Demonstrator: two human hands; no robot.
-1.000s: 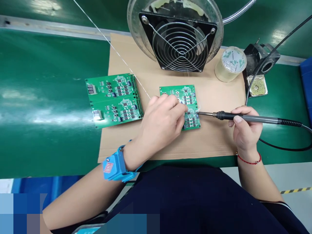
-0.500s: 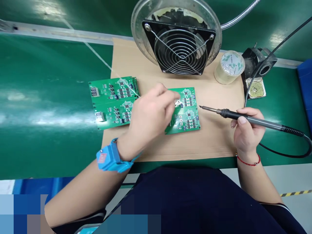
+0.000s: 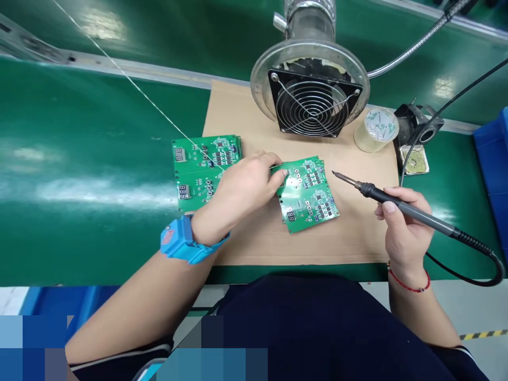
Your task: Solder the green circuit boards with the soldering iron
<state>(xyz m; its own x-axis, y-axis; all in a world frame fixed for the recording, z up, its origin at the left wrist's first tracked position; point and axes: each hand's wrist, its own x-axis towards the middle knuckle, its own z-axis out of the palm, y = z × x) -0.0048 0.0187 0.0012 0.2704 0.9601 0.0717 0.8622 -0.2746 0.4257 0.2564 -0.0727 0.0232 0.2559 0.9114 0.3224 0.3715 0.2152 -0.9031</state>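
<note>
My right hand (image 3: 408,217) is closed round a soldering iron (image 3: 413,209), its tip pointing left, just off the right edge of a green circuit board (image 3: 301,198). That board lies slightly turned, with another board's edge showing beneath it. My left hand (image 3: 250,177) is closed, thumb and fingers at the board's upper left corner. A thin solder wire (image 3: 153,106) runs from the upper left into this hand, and a short end appears past the fingers. To the left is a stack of green circuit boards (image 3: 194,164) with digit displays, partly hidden by my left hand.
A fan with a wire guard (image 3: 313,114) hangs behind the boards. A tape roll (image 3: 376,129), an iron stand (image 3: 416,124) and its yellowish sponge (image 3: 415,160) stand at the back right. Brown cardboard (image 3: 254,246) covers part of the green bench. The iron's cable (image 3: 486,272) loops at right.
My left hand has come to the upper left corner of the right-hand board, which now lies turned, showing a board beneath. The iron stays in my right hand. The camera view has shifted.
</note>
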